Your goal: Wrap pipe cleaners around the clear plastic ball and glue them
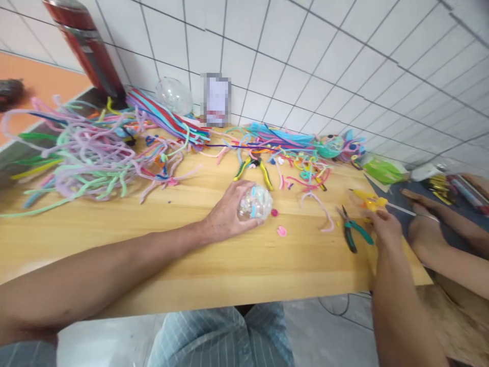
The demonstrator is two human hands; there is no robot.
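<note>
My left hand (pixel 229 214) is wrapped round a clear plastic ball (pixel 262 204) with light-blue strips across it, low over the wooden table. At the table's right end, my right hand (pixel 387 227) grips a yellow glue gun (pixel 370 202), with a whitish glue stick (pixel 401 208) poking out of its back. Just left of that hand lie green-handled pliers (pixel 353 229), jaws apart. A pink piece (pixel 281 231) and a small dark-pink piece (pixel 274 212) rest beside the ball. Yellow-and-green pliers (pixel 254 171) lie behind it.
Tangled pipe cleaners (pixel 84 153) cover the left side, and more bundles line the wall. A red thermos (pixel 86 48), a clear ball (pixel 173 95) and a phone (pixel 217 99) stand at the back. Another person's arm (pixel 446 250) reaches in at the right.
</note>
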